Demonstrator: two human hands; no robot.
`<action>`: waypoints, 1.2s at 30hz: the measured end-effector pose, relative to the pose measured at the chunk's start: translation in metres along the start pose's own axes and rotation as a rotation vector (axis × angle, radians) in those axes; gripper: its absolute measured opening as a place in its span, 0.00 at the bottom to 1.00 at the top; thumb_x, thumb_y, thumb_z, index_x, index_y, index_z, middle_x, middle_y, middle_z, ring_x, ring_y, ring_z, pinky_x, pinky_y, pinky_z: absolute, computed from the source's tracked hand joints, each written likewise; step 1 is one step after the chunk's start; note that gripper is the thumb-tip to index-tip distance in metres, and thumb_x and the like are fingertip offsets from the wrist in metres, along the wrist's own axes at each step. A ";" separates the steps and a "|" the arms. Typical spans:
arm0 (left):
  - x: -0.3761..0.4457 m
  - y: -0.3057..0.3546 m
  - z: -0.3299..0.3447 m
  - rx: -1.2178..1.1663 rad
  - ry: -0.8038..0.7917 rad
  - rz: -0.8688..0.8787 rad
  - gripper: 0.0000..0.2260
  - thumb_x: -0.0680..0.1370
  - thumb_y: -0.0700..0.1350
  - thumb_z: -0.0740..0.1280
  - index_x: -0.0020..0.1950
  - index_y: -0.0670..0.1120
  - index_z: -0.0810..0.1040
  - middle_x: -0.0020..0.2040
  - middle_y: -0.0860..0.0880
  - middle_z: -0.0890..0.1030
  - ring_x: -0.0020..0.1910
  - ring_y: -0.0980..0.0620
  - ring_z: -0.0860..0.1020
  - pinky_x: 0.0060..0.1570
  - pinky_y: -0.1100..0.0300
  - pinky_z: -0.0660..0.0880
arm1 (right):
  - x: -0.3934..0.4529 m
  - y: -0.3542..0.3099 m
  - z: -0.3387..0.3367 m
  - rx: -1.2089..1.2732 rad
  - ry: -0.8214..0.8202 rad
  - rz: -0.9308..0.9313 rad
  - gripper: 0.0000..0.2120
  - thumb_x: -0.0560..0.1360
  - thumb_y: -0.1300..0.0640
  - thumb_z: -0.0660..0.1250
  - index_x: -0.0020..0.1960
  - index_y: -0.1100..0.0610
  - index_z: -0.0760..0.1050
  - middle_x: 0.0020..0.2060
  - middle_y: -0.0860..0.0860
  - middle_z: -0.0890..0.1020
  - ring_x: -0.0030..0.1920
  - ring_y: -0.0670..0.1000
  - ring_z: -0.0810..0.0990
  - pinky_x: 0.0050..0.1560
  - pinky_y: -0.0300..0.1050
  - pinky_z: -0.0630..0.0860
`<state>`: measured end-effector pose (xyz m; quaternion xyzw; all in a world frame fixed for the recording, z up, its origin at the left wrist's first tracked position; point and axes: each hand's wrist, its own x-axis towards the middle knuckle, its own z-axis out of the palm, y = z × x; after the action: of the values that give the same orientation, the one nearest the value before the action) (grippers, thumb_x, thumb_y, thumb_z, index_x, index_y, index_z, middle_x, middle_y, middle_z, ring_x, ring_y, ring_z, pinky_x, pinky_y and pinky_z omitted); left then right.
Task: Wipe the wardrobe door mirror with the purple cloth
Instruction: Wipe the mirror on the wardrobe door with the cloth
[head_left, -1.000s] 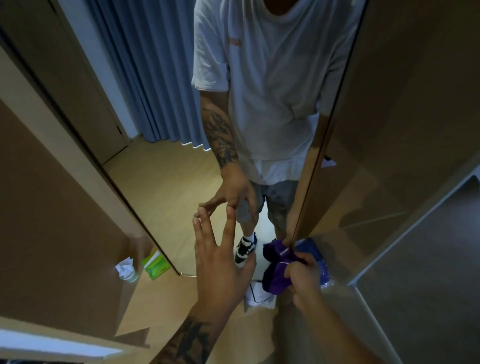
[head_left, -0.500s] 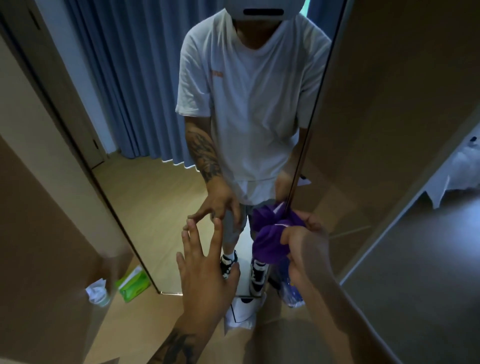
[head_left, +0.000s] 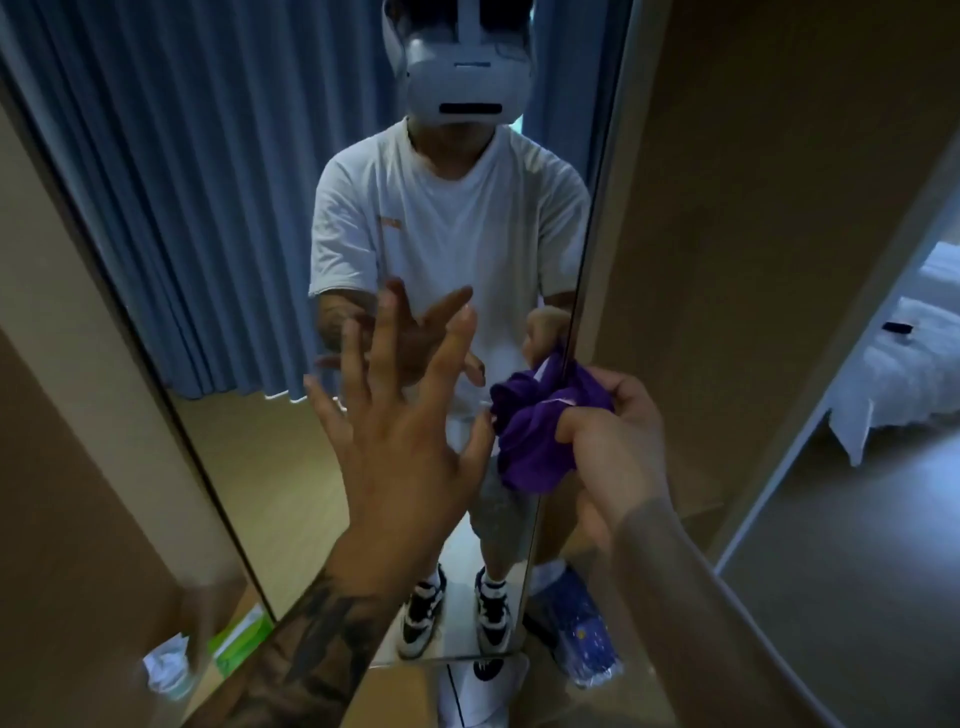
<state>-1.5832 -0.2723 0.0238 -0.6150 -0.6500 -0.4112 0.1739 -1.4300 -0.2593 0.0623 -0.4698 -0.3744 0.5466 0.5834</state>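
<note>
Against the mirror (head_left: 291, 218): left hand (head_left: 400, 431) flat, fingers spread wide, holding nothing; right hand (head_left: 613, 441) at its right edge, gripping bunched purple cloth (head_left: 530, 441).

The left hand (head_left: 400, 447) is raised before the mirror (head_left: 291, 441), the cloth (head_left: 535, 436) at its right edge.

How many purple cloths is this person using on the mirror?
1. The purple cloth is bunched in the right hand, against the mirror's right edge; the purple just above it is its reflection. The left hand holds nothing, fingers spread toward the glass. Any others are out of view.
</note>
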 end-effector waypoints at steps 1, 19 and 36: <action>0.011 0.002 -0.004 0.027 0.009 0.015 0.38 0.75 0.61 0.70 0.81 0.65 0.55 0.85 0.49 0.44 0.83 0.40 0.45 0.72 0.23 0.49 | 0.002 -0.008 0.001 -0.001 -0.014 -0.022 0.24 0.74 0.77 0.62 0.62 0.54 0.76 0.54 0.50 0.82 0.52 0.51 0.84 0.53 0.49 0.83; 0.025 0.002 0.014 0.259 0.107 0.021 0.42 0.73 0.64 0.72 0.82 0.62 0.54 0.85 0.46 0.47 0.82 0.37 0.45 0.72 0.24 0.46 | 0.031 -0.052 -0.009 -0.226 -0.171 -0.165 0.24 0.73 0.75 0.65 0.58 0.49 0.78 0.49 0.48 0.85 0.42 0.45 0.86 0.39 0.40 0.81; 0.021 -0.006 0.030 0.352 0.158 0.047 0.34 0.78 0.66 0.63 0.81 0.61 0.58 0.84 0.45 0.53 0.82 0.37 0.50 0.71 0.23 0.50 | 0.045 -0.067 0.009 -0.155 -0.100 -0.366 0.23 0.74 0.74 0.62 0.55 0.47 0.78 0.43 0.43 0.84 0.39 0.43 0.84 0.39 0.40 0.82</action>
<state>-1.5843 -0.2358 0.0197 -0.5558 -0.6817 -0.3341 0.3388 -1.4143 -0.2107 0.1261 -0.4097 -0.5232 0.4235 0.6156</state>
